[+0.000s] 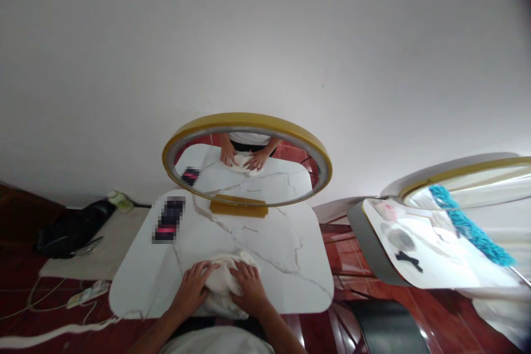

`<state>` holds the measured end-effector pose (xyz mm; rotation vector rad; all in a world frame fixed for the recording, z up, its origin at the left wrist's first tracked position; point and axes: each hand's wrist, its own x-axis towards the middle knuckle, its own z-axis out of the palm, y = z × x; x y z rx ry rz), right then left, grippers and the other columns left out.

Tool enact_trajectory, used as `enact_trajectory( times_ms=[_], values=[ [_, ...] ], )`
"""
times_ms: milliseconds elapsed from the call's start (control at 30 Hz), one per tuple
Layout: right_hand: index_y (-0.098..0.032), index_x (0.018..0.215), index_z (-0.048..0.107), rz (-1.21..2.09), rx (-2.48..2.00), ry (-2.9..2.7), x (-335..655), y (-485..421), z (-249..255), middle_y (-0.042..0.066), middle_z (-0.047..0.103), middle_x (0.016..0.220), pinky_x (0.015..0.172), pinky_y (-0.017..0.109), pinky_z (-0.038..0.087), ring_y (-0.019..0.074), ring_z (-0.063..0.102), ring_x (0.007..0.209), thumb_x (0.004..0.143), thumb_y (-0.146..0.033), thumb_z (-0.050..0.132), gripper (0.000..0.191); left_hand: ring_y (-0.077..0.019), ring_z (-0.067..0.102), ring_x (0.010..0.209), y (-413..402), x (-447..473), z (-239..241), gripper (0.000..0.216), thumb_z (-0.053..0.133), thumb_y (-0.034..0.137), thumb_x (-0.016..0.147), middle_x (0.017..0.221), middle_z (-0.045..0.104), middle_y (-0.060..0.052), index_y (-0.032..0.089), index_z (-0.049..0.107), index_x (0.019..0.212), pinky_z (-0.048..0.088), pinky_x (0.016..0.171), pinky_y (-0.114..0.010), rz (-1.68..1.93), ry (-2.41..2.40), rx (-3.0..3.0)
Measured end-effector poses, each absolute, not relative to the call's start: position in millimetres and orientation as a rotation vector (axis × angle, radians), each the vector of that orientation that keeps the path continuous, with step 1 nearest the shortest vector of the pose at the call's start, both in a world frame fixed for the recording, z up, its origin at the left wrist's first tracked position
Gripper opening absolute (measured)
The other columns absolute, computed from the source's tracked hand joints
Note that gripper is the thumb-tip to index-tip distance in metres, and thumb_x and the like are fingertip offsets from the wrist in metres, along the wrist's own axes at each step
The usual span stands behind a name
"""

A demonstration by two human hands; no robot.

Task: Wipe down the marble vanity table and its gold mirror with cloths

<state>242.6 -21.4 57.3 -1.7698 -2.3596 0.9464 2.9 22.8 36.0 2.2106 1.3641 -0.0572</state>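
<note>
A bunched white cloth (226, 275) lies on the near edge of a white marble tabletop (265, 243). My left hand (193, 287) rests on the cloth's left side, fingers curled onto it. My right hand (249, 285) presses on its right side, fingers spread over the fabric. Both hands and the cloth show again in the round gold-framed mirror (247, 159) standing at the back of the table.
A dark, blurred-out flat object (168, 219) lies at the table's left back. Left of the table sit a black bag (70, 227), a white mat (95, 243) and a power strip (85, 294) with cords. A second table (415, 243) with a blue duster (468, 227) stands right.
</note>
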Motion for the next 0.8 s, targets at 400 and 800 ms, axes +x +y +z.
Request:
enact_trajectory(
  times_ms=[400, 800],
  values=[
    [-0.040, 0.139, 0.031, 1.004, -1.876, -2.266, 327, -54, 55, -0.005, 0.026, 0.149, 0.111, 0.040, 0.015, 0.0232, 0.024, 0.136, 0.079, -0.047, 0.055, 0.065, -0.0226, 0.033, 0.127, 6, 85, 32, 0.076, 0.048, 0.009, 0.066, 0.135, 0.042, -0.003, 0.034, 0.037, 0.136, 0.028, 0.102, -0.036, -0.049, 1.174, 2.188],
    [-0.036, 0.143, 0.023, 0.864, -1.885, -2.386, 346, 13, 50, -0.005, 0.017, 0.152, 0.111, 0.039, 0.013, 0.0208, 0.015, 0.138, 0.084, -0.045, 0.050, 0.066, -0.0214, 0.032, 0.127, 72, 111, 43, 0.075, 0.046, 0.013, 0.069, 0.138, 0.038, -0.001, 0.032, 0.032, 0.139, 0.027, 0.103, -0.033, -0.133, 1.197, 2.203]
  ],
)
